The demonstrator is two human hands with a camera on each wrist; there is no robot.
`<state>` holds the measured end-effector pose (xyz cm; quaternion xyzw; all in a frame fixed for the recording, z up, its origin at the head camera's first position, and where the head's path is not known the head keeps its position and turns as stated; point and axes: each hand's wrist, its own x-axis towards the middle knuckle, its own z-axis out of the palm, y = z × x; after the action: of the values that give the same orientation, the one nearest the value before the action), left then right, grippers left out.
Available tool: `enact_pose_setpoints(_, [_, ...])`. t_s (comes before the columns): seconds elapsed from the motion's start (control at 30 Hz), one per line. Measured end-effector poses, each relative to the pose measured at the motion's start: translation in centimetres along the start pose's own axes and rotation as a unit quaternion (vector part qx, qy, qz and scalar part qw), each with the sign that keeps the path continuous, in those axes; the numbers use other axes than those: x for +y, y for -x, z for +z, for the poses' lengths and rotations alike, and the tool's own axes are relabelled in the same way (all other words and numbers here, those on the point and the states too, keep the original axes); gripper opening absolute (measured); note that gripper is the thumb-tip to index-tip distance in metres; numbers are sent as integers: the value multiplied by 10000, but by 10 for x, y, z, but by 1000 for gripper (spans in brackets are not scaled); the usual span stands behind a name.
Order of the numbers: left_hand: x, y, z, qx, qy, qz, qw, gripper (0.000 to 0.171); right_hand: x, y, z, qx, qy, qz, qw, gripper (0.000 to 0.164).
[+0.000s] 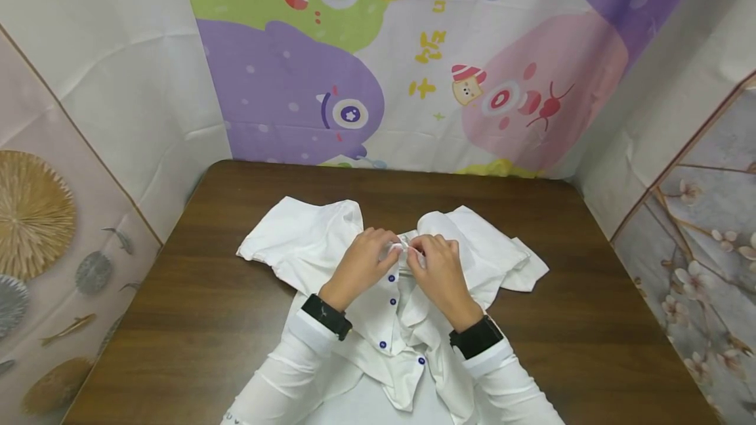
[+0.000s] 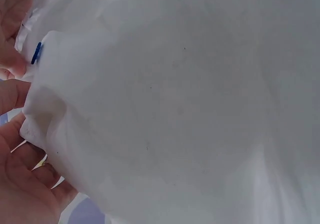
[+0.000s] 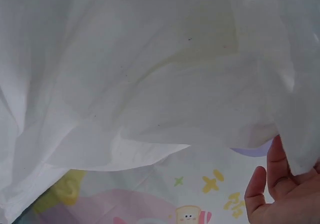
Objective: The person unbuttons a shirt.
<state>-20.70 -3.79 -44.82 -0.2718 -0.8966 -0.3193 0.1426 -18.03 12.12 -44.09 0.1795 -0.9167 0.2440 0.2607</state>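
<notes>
A white short-sleeved shirt (image 1: 301, 235) lies spread on the table, its sleeves out to both sides and dark blue buttons (image 1: 392, 302) down its front. At the collar end, my left hand (image 1: 365, 262) pinches the shirt's front edge between thumb and fingers. Close beside it, my right hand (image 1: 440, 274) pinches the opposite edge, the fingertips of both hands nearly meeting. A blue button (image 2: 36, 53) shows near the fingertips in the left wrist view. White cloth fills most of the right wrist view, with part of the right hand (image 3: 287, 196) at the lower right. The fingertips are partly hidden by fabric.
The brown wooden table (image 1: 195, 320) carries the shirt. Behind it hangs a cartoon-printed curtain (image 1: 413, 136), with patterned cloth walls at left and right. Black straps (image 1: 327, 315) circle both wrists over white sleeves. The shirt's lower part lies rumpled toward the near edge.
</notes>
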Motion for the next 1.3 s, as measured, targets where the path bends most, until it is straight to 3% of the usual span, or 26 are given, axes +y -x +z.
enact_pose_setpoints(0.2, [2, 0, -3, -25, -100, 119, 9999, 13, -4, 0, 3, -96, 252, 149, 9995, 19])
enact_pose_setpoints(0.47, [5, -1, -6, -34, -169, 303, 9994, 13, -2, -3, 3, 165, 678, -298, 9971, 10])
enact_pose_setpoints(0.73, [6, -1, -7, -91, -264, 364, 9989, 10, 0, -6, -1, -86, 514, -419, 9978, 9])
enact_pose_setpoints(0.9, [5, 1, -9, -41, -150, 215, 9996, 10, 5, -6, -4, -396, -39, 52, 9992, 12])
enact_pose_setpoints(1.07, [4, 1, -16, 109, 69, 56, 9999, 11, 16, -4, -4, -395, -646, 710, 9946, 15])
enact_pose_setpoints(1.3, [4, 1, -16, 77, 54, 49, 9999, 11, 18, -3, -3, -316, -812, 753, 9934, 17])
